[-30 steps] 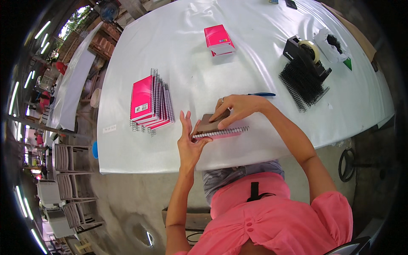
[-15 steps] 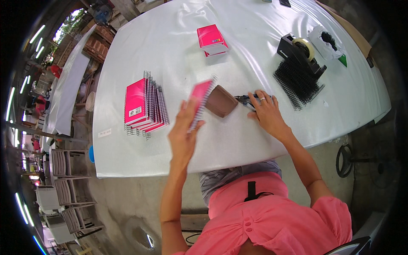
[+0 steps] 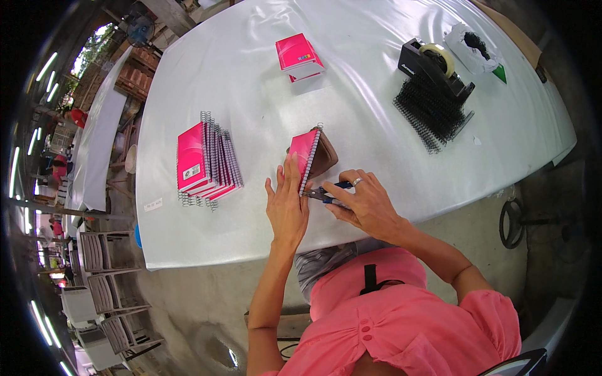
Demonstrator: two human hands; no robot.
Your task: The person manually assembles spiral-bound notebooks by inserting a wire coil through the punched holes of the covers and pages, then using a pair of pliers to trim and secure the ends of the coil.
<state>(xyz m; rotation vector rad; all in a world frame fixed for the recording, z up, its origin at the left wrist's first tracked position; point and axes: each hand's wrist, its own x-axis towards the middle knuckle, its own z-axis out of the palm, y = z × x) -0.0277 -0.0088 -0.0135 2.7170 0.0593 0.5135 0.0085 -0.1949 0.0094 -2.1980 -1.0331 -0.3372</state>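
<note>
A pink spiral notebook [image 3: 303, 148] lies partly over a brown block [image 3: 325, 156] in front of me. My left hand [image 3: 288, 203] rests flat on its near part, fingers stretched out and somewhat spread. In my right hand [image 3: 370, 203] is a pair of pliers with dark blue handles [image 3: 323, 196]; the fingers are closed round them. The jaws reach the near end of the notebook's coil, close to my left fingertips. Whether they grip the wire is too small to tell.
To the left stands a stack of pink notebooks [image 3: 191, 153] with coils sticking out. Farther off is another pink stack [image 3: 298, 53]. A black tape dispenser [image 3: 417, 59], a pile of black coils [image 3: 426, 113] and a white bag [image 3: 467, 47] sit on the right.
My left hand has put the notebook down over the block and flattened onto it. My right hand has lifted the pliers and brought them left to the coil's near end.
</note>
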